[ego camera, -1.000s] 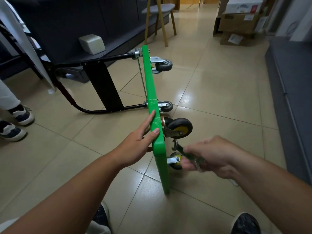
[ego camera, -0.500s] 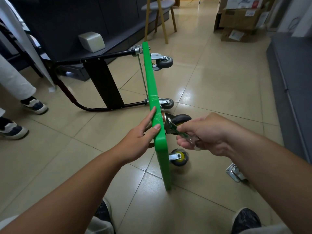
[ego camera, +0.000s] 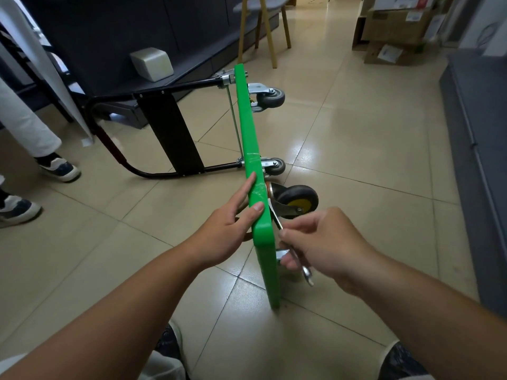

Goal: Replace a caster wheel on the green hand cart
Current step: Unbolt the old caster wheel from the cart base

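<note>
Green hand cart (ego camera: 247, 119) is shown tipped onto one long edge on the tiled floor (ego camera: 356, 149), with its deck upright and its casters directed to the right. The upper edge of the deck is steadied by the left hand (ego camera: 227, 229), whose index finger and thumb are laid straight against the plastic and are not closed around it. A metal wrench (ego camera: 276, 219) is gripped in the curled fingers of the right hand (ego camera: 326, 248), and its upper end is set at the mount of the black caster wheel (ego camera: 297, 200) with the yellow hub, just beside the deck.
</note>
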Demonstrator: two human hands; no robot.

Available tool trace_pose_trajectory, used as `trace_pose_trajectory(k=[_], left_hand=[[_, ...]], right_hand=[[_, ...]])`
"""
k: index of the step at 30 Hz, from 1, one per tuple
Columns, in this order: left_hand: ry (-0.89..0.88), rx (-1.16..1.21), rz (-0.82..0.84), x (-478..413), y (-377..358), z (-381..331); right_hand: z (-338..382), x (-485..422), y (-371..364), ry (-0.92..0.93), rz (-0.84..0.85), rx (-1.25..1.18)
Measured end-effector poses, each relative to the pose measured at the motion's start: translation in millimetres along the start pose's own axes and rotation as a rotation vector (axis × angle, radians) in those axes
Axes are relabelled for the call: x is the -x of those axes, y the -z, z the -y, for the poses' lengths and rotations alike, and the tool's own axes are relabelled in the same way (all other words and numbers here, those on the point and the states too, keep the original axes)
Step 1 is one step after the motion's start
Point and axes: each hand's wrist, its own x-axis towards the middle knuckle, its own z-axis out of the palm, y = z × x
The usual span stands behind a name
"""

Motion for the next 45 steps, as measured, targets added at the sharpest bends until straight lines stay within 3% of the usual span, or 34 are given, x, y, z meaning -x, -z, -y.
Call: trace_pose_trajectory(k=[8,12,16,21,27,36,45], left_hand=[[-0.025,-0.013,-0.004,1,4,1],[-0.051,-0.028,-0.002,0,4,4],[-0.041,-0.041,0.002,-1,2,2],[-0.021,-0.058,0.004,0,3,0],[-0.025,-0.049,0.010,-3,3,4],[-0.020,-0.034,-0.006,-3,3,1],[-0.005,-0.049,-0.074,2,1,-7]], right_hand=[[-55,-12,-13,0.169,-0.050,0.079],[-81,-32,-6,0.370,-0.104,0.215],[-91,-47,10,0.426,-0.121,0.330],[-83,-29,15,0.230,-0.137,0.244],[-28,1,14,-0.064,-0.159,-0.247],[21,-1,8,-0.143,-0.157,-0.193],[52,-5,13,-0.167,0.178,-0.041]])
